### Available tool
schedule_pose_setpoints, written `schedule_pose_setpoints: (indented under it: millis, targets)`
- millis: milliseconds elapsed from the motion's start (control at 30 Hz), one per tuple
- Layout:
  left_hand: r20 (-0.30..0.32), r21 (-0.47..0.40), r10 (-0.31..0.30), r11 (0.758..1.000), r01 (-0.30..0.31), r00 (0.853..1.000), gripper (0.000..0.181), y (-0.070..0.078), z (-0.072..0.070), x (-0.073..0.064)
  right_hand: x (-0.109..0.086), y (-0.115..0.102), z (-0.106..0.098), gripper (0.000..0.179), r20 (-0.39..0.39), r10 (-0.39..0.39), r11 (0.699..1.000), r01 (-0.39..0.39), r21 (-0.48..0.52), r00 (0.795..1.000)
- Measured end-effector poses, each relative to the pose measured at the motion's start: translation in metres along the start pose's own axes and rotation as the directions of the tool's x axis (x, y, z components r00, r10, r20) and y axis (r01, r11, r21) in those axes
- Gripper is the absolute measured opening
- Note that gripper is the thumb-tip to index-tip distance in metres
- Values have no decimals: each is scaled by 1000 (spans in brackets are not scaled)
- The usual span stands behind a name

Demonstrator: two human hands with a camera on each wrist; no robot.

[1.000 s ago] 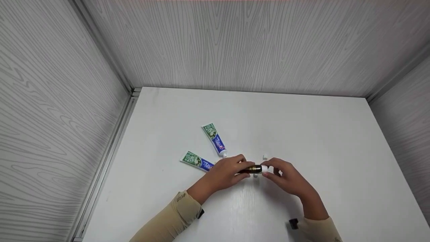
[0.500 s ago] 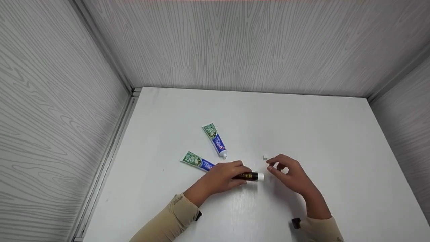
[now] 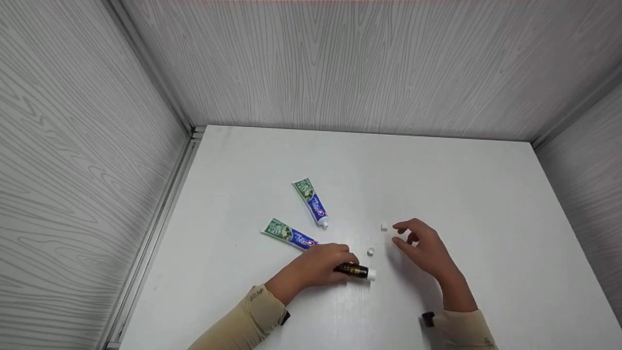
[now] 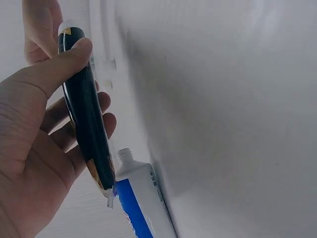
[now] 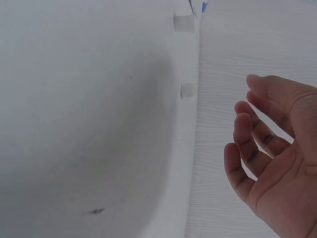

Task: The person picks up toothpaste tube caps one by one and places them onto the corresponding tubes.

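My left hand point(image 3: 323, 265) grips a dark toothpaste tube point(image 3: 357, 271) whose white cap point(image 3: 371, 275) points right. In the left wrist view the thumb lies along the dark tube point(image 4: 86, 114), with the fingers curled behind it. My right hand point(image 3: 423, 245) hangs above the table with loosely bent fingers and nothing in them. Left of its fingertips lie two small white caps, one farther back point(image 3: 384, 227) and one nearer point(image 3: 371, 252). A green and blue toothpaste tube point(image 3: 289, 235) lies partly behind my left hand, its bare threaded nozzle point(image 4: 126, 155) showing in the left wrist view.
Farther back on the white table point(image 3: 437, 180) lies another green and blue toothpaste tube point(image 3: 311, 201), its nozzle toward me and uncapped. Grey wood-grain panels point(image 3: 340, 68) stand at the back and both sides.
The right hand has let go of the dark tube's white cap and drawn back right. The left hand has brought the tube down toward me, uncovering the nearer loose cap.
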State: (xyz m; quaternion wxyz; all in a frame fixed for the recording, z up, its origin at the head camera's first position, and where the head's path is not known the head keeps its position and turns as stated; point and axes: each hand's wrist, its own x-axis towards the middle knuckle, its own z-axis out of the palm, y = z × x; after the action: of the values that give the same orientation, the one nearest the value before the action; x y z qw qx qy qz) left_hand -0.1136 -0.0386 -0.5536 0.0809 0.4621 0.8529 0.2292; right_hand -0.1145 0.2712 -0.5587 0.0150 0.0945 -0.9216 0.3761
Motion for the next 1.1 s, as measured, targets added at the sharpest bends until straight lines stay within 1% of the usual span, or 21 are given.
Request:
schedule_pose_setpoints:
  millis: [167, 333, 567, 900, 1100]
  targets:
    - [36, -7, 0, 1000, 0, 999, 33, -1, 4, -1, 3, 4, 1, 31, 11, -12, 1000, 13, -21, 1000]
    - [63, -1, -18, 1000, 18, 998, 34, -1, 8, -1, 6, 3, 1, 29, 24, -17, 1000, 17, -21, 1000]
    - [71, 20, -37, 999, 36, 997, 35, 0, 9, -3, 7, 2, 2, 28, 69, -33, 999, 33, -2, 997]
    - [94, 29, -58, 998, 55, 994, 33, -1, 13, -4, 3, -4, 7, 30, 179, -28, 999, 22, 33, 983]
    - [92, 48, -52, 998, 48, 994, 33, -2, 14, -3, 3, -7, 10, 32, 203, -32, 999, 28, 27, 979]
